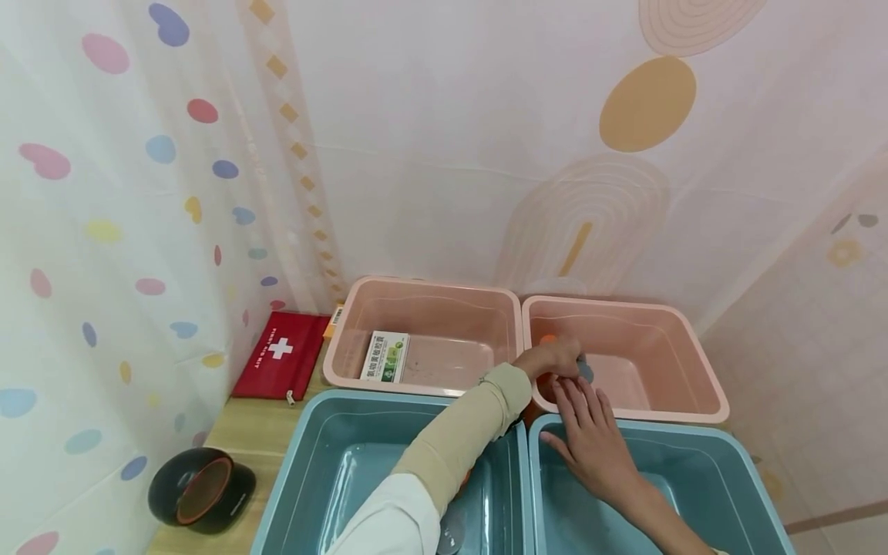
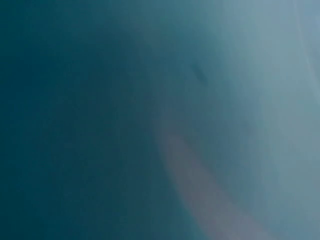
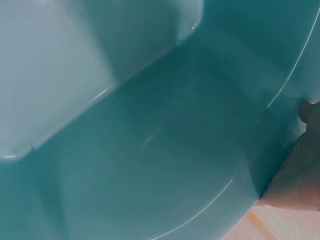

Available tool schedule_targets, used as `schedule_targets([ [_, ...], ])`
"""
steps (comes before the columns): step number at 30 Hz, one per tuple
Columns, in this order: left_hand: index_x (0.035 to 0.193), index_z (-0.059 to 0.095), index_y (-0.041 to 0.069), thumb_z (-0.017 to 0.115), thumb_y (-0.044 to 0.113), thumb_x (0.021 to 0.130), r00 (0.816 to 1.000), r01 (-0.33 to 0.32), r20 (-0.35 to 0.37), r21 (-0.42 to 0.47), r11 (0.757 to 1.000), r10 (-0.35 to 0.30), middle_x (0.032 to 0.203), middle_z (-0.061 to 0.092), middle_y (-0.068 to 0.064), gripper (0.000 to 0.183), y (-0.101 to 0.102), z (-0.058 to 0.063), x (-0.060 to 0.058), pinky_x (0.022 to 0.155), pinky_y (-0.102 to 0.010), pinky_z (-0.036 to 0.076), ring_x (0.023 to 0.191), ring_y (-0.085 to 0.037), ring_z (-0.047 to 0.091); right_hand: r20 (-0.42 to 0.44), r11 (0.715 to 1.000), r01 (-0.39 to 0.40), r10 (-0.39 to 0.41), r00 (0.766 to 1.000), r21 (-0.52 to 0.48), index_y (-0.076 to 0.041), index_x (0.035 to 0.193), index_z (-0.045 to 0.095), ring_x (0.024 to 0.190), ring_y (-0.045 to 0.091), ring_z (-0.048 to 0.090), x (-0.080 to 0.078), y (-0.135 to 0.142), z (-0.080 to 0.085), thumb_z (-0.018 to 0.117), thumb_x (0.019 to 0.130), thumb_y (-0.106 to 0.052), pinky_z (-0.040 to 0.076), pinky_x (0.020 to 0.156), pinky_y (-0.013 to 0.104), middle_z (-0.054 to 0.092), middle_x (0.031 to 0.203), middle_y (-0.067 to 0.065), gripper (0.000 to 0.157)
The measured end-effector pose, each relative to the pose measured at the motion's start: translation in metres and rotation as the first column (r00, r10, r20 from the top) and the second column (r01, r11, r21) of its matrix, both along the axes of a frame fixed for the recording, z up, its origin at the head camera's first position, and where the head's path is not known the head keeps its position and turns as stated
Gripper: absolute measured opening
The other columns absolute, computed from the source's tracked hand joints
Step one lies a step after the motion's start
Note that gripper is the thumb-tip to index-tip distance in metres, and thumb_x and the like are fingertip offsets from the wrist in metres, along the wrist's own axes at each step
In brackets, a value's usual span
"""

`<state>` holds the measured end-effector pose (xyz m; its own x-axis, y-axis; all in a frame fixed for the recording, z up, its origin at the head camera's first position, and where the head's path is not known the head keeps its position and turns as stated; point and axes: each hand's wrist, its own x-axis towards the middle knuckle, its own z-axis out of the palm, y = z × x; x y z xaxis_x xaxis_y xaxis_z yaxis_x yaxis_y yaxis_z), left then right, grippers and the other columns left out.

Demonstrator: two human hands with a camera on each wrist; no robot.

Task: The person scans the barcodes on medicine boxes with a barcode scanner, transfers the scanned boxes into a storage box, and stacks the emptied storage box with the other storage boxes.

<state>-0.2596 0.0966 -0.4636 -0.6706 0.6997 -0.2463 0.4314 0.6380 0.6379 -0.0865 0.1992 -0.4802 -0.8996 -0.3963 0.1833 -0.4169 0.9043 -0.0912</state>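
My left hand (image 1: 560, 356) reaches over into the right pink bin (image 1: 687, 354), at its left end. Its fingers are curled at a small grey rounded thing (image 1: 585, 369), whose kind I cannot tell. A bit of orange (image 1: 548, 338) shows just behind the hand. My right hand (image 1: 591, 441) lies with fingers stretched out over the right blue bin (image 1: 745, 470), fingertips at the pink bin's front rim. In the right wrist view, part of that hand (image 3: 297, 172) shows at the blue bin's edge. The left wrist view is a teal blur.
The left pink bin (image 1: 444, 289) holds a white and green medicine box (image 1: 385, 356). In front stands the left blue bin (image 1: 284, 478), partly covered by my left sleeve. A red first aid pouch (image 1: 277, 354) and a black bowl-like thing (image 1: 201, 490) sit at left. A patterned curtain (image 1: 430, 154) hangs behind.
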Motion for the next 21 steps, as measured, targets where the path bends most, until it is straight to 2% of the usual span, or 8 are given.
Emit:
schedule_targets([
  [3,0.127,0.079,-0.001,0.069,0.004,0.105,1.0,-0.013,0.009,-0.009,1.0,0.013,0.112,0.078,-0.009,0.025,0.001,0.001,0.002,0.073,-0.02,0.056,0.087,-0.017,0.066,-0.01,1.0,0.0,0.0,1.0,0.008,0.003,0.164,0.043,0.158,0.047,0.038,0.0,0.001,0.0,0.075,0.103,-0.038,0.032,0.127,0.068,0.044,0.169,0.027,0.08],
  [6,0.138,0.074,-0.001,0.069,0.008,0.106,1.0,-0.023,0.004,0.016,1.0,0.023,0.136,0.076,-0.012,0.033,0.002,0.001,0.003,0.087,-0.02,0.06,0.105,-0.019,0.072,-0.028,1.0,-0.005,0.006,1.0,0.018,0.003,0.164,0.042,0.158,0.047,0.039,0.001,0.002,0.0,0.076,0.103,-0.038,0.033,0.126,0.068,0.043,0.17,0.027,0.081],
  [8,0.14,0.072,-0.002,0.072,0.01,0.106,1.0,-0.028,0.005,0.052,0.998,0.028,0.142,0.074,-0.013,0.036,0.002,0.001,0.003,0.094,-0.02,0.06,0.112,-0.019,0.074,-0.035,1.0,-0.009,0.009,0.999,0.025,0.003,0.165,0.042,0.158,0.047,0.039,0.001,0.003,-0.001,0.076,0.103,-0.039,0.034,0.126,0.068,0.043,0.17,0.026,0.082],
  [11,0.139,0.072,-0.005,0.075,0.009,0.104,0.999,0.005,-0.036,0.113,0.994,-0.001,0.143,0.073,-0.017,0.038,-0.001,0.007,0.001,0.101,-0.023,0.059,0.119,-0.023,0.075,-0.032,1.0,-0.007,0.008,0.999,0.028,0.004,0.165,0.041,0.158,0.047,0.039,0.001,0.005,-0.001,0.075,0.103,-0.039,0.034,0.125,0.068,0.041,0.171,0.026,0.083],
  [15,0.143,0.068,-0.006,0.065,0.007,0.109,0.991,0.049,-0.129,0.126,0.991,-0.033,0.147,0.07,-0.019,0.036,-0.018,0.031,-0.002,0.108,-0.024,0.056,0.131,-0.025,0.071,-0.023,1.0,0.0,0.0,1.0,0.029,0.004,0.164,0.042,0.158,0.048,0.039,0.0,0.005,0.0,0.075,0.103,-0.039,0.034,0.126,0.068,0.041,0.171,0.027,0.082],
  [18,0.149,0.063,-0.007,0.052,0.007,0.114,0.991,0.001,-0.133,0.155,0.988,0.02,0.152,0.066,-0.021,0.038,-0.04,0.055,0.0,0.1,-0.024,0.058,0.117,-0.029,0.075,-0.021,1.0,0.0,0.001,1.0,0.028,0.004,0.164,0.042,0.157,0.048,0.039,-0.001,0.003,0.001,0.077,0.102,-0.037,0.033,0.126,0.069,0.04,0.172,0.027,0.082],
  [19,0.15,0.061,-0.008,0.048,0.006,0.115,0.993,-0.023,-0.113,0.184,0.983,0.044,0.154,0.064,-0.023,0.04,-0.05,0.063,0.001,0.095,-0.026,0.058,0.111,-0.032,0.074,-0.02,1.0,0.001,0.0,1.0,0.028,0.004,0.164,0.042,0.157,0.049,0.039,-0.002,0.003,0.001,0.078,0.101,-0.036,0.033,0.126,0.069,0.04,0.172,0.027,0.082],
  [21,0.154,0.056,-0.008,0.043,0.005,0.117,0.992,-0.08,-0.072,0.239,0.968,0.1,0.157,0.06,-0.024,0.042,-0.071,0.079,0.005,0.099,-0.031,0.058,0.117,-0.035,0.072,-0.014,1.0,0.005,-0.005,1.0,0.018,0.004,0.164,0.042,0.157,0.049,0.038,-0.003,0.002,0.002,0.079,0.101,-0.035,0.032,0.127,0.07,0.039,0.172,0.027,0.083],
])
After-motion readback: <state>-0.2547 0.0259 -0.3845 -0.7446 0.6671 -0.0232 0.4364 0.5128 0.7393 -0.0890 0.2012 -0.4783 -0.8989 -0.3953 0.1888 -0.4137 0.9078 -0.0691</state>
